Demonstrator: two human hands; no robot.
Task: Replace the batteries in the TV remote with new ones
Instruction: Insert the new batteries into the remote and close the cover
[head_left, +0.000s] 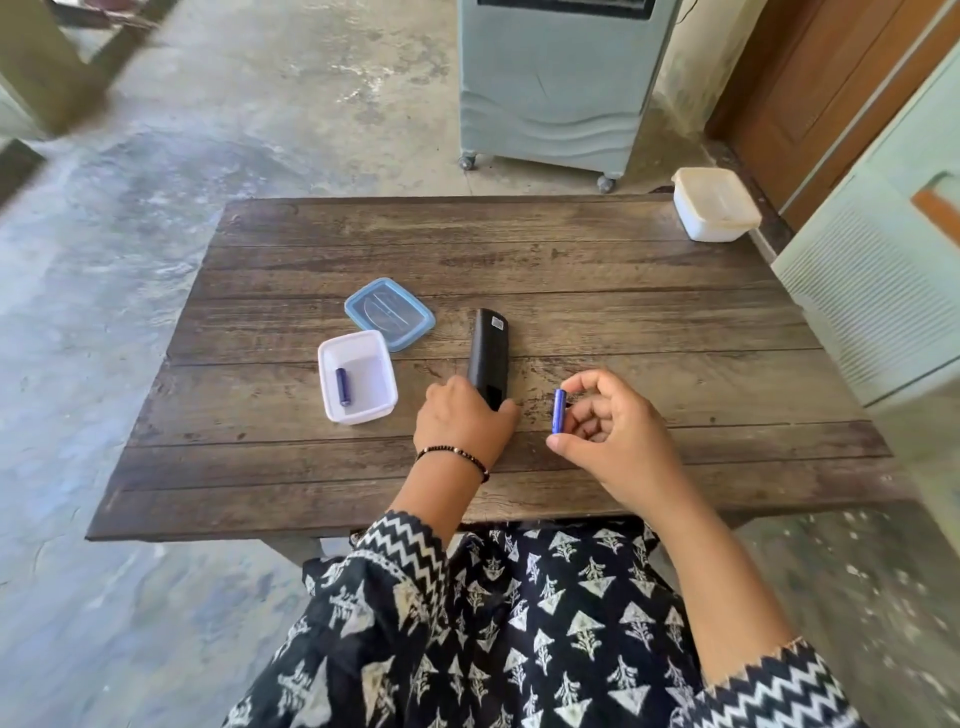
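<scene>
The left hand (460, 421) rests on the near end of the black remote (488, 356), which lies face down on the table (623, 291) (whether its fingers grip is unclear). Right hand (608, 431) fingers pinch a blue battery (558, 410) just beside it; another battery (342, 386) lies in the open container (358, 413).

Right hand (608, 426) pinches a blue battery (558, 410) (upright) beside the remote (488, 353).

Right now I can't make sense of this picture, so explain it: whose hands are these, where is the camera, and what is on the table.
There is no machine here. One camera worn on a person's head looks down at their bare hands. The left hand rests on the near end of a black TV remote lying on the brown wooden plank table. The right hand pinches a blue battery between thumb and forefinger. An open white plastic box holds another blue battery; its blue-rimmed clear lid lies behind. A closed white tub sits at the far right corner.
</scene>
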